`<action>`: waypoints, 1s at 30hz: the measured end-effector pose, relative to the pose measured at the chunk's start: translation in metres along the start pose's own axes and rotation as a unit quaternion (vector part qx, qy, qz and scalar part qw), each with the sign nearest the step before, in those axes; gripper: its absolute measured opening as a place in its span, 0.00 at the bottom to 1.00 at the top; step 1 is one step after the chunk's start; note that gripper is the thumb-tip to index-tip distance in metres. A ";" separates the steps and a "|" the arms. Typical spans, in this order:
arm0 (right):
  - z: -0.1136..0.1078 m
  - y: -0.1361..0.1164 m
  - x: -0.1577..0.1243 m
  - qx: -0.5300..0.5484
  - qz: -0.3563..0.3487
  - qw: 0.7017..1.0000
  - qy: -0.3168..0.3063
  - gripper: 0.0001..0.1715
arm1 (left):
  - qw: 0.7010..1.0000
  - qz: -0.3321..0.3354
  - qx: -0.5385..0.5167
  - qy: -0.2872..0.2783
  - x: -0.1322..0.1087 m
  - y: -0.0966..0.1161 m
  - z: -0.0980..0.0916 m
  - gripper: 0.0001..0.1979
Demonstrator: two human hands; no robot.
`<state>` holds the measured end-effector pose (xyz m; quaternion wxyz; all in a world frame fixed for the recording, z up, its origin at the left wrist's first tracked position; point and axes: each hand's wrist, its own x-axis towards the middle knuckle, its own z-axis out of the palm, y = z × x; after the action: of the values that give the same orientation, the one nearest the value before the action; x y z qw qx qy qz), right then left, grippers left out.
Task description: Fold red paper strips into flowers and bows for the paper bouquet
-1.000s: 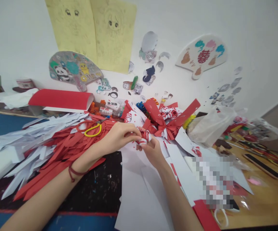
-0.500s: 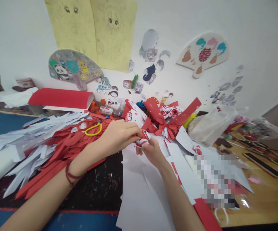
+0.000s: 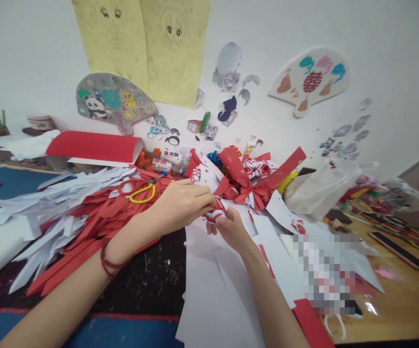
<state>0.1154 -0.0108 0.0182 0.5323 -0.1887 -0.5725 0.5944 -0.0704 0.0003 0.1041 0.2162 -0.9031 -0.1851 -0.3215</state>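
Both my hands meet over the middle of the table on a small rolled red-and-white paper piece. My left hand is closed, its fingertips pinching the roll from the left. My right hand is closed under it, fingers curled round its lower side. White paper sheets lie beneath my hands. A red cord bracelet sits on my left wrist.
Piles of red and white paper strips spread to the left, with yellow-and-red scissors on top. Finished red-and-white paper flowers sit behind my hands. A clear plastic bag and scattered craft tools lie right. Drawings hang on the wall.
My hands stay on the paper roll with small finger shifts. The view has drifted slightly.
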 end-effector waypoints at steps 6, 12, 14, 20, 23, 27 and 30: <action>0.000 0.001 0.001 -0.003 0.004 1.000 -0.002 0.15 | 0.998 0.039 0.047 -0.023 0.001 0.002 -0.002 0.12; 0.000 0.001 0.000 -0.012 0.009 1.000 -0.014 0.15 | 0.998 0.042 0.041 -0.022 -0.002 0.004 0.005 0.12; 0.000 0.001 -0.001 -0.014 0.010 1.000 -0.016 0.15 | 0.999 0.015 -0.004 -0.034 -0.002 0.004 0.003 0.11; -0.001 0.001 -0.001 -0.014 0.026 1.000 -0.005 0.17 | 0.984 -0.059 -0.147 -0.074 -0.002 -0.001 -0.005 0.09; -0.001 0.001 -0.002 -0.022 0.020 0.999 -0.013 0.17 | 0.980 -0.073 -0.168 -0.074 -0.003 -0.002 -0.004 0.10; -0.001 0.000 -0.001 -0.020 0.036 0.999 -0.025 0.18 | 0.982 -0.067 -0.168 -0.064 -0.003 -0.003 -0.001 0.08; 0.000 -0.001 -0.001 -0.001 0.039 0.999 -0.019 0.17 | 0.981 -0.081 -0.166 -0.051 -0.003 -0.003 0.000 0.08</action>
<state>0.1161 -0.0122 0.0186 0.4971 -0.1999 -0.5754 0.6178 -0.0737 0.0023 0.1028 0.0269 -0.9237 -0.2120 -0.3180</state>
